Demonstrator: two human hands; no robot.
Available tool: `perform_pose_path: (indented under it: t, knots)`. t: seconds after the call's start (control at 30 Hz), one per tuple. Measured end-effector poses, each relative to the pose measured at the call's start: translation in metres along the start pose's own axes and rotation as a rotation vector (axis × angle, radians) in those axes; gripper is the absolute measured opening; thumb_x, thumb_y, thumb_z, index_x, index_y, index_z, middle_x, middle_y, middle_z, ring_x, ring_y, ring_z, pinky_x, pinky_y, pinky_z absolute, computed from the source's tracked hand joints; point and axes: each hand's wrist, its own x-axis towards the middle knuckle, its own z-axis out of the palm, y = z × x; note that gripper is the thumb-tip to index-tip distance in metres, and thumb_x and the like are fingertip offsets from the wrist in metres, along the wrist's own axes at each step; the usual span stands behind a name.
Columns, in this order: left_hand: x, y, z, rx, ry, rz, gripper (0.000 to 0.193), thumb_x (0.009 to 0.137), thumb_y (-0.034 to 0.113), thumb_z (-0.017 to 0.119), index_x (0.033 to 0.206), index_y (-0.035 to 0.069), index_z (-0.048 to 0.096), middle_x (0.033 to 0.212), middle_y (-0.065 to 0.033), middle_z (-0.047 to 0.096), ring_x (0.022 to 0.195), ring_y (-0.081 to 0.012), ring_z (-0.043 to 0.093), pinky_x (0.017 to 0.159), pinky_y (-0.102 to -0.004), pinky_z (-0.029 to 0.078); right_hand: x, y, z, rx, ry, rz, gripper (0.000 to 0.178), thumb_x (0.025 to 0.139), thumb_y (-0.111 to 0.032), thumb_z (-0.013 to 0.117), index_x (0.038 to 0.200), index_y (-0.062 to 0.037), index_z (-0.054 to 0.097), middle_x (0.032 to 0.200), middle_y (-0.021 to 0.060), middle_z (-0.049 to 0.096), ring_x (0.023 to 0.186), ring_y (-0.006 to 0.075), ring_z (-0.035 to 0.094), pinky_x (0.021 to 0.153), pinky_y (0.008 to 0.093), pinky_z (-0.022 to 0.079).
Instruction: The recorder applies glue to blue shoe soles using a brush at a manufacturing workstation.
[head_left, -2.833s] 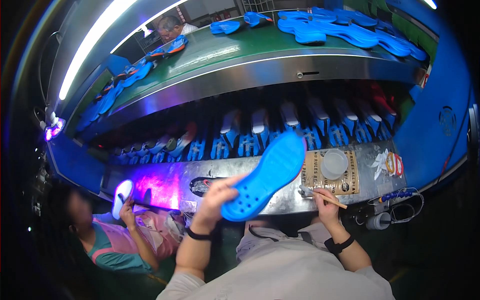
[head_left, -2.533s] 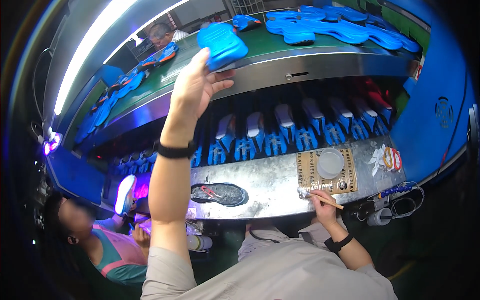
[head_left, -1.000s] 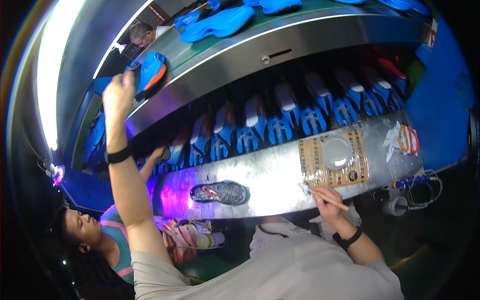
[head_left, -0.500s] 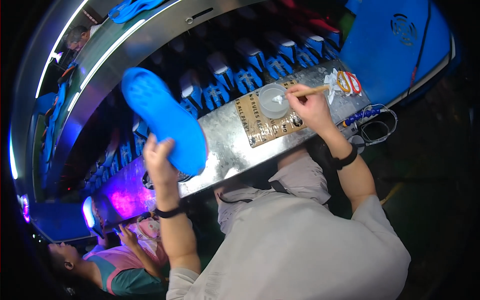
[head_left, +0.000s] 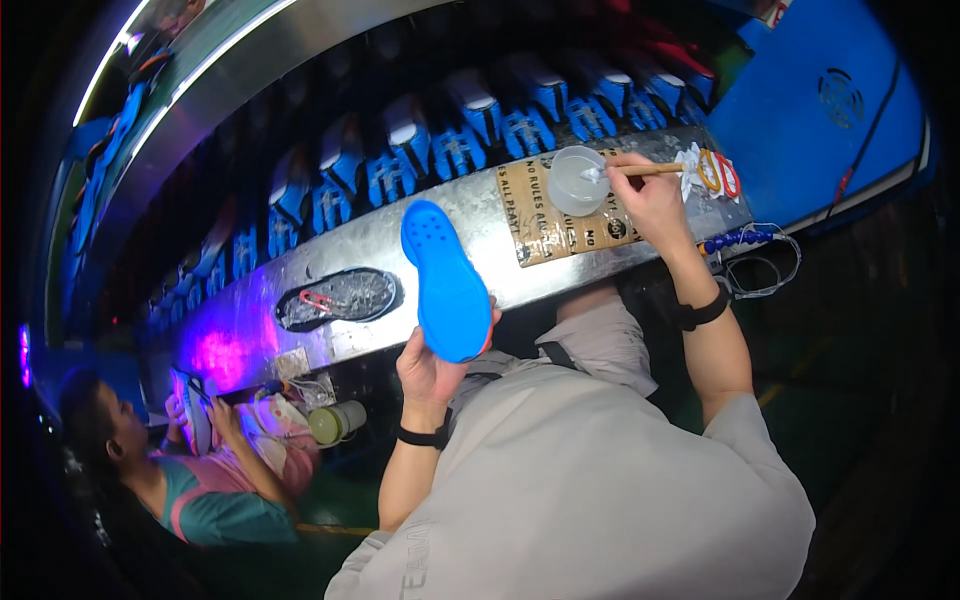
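Observation:
My left hand (head_left: 430,372) grips the heel end of a blue insole (head_left: 447,290), fingers wrapped behind it. The insole is held up over the bench's near edge, its dotted end pointing away from me. A strip of red shows along its lower right edge. My right hand (head_left: 648,200) is closed on the wooden handle of a brush (head_left: 655,170). The brush's white end reaches into a clear plastic tub (head_left: 577,182) of whitish contents. Under the tub lies a piece of printed brown cardboard (head_left: 545,235).
A dark sole-shaped tray (head_left: 340,298) lies left on the metal bench (head_left: 440,195). Scissors (head_left: 722,175) with orange and red handles and white paper sit at right. Behind runs a row of blue clamps (head_left: 460,150). A co-worker (head_left: 215,440) holds a shoe at lower left.
My left hand has brought the insole right and nearer to me, turning it more upright; the dark tray is now uncovered. My right hand still holds the brush in the tub.

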Motion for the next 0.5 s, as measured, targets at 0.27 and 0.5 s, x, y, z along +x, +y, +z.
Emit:
perform_pose_path:
  t: [0.27, 0.5]
  knots:
    - [-0.004, 0.012, 0.037, 0.432, 0.058, 0.131, 0.109, 0.081, 0.023, 0.081, 0.162, 0.009, 0.010, 0.151, -0.0116, 0.042, 0.137, -0.0266, 0.046, 0.112, -0.0433, 0.041, -0.048, -0.059, 0.026, 0.382, -0.252, -0.032, 0.016, 0.093, -0.011, 0.067, 0.103, 0.0013, 0.072, 0.093, 0.0084, 0.074, 0.084, 0.0138, 0.068, 0.076, 0.0275, 0.053]
    - [-0.011, 0.006, 0.041, 0.517, 0.035, 0.091, 0.114, 0.079, 0.025, 0.083, 0.161, 0.003, 0.008, 0.154, -0.0142, 0.038, 0.139, -0.0273, 0.043, 0.114, -0.0425, 0.038, -0.046, -0.086, 0.057, 0.430, -0.329, -0.186, 0.016, 0.091, -0.008, 0.070, 0.103, 0.0012, 0.073, 0.095, 0.0108, 0.074, 0.085, 0.0179, 0.069, 0.076, 0.0307, 0.054]
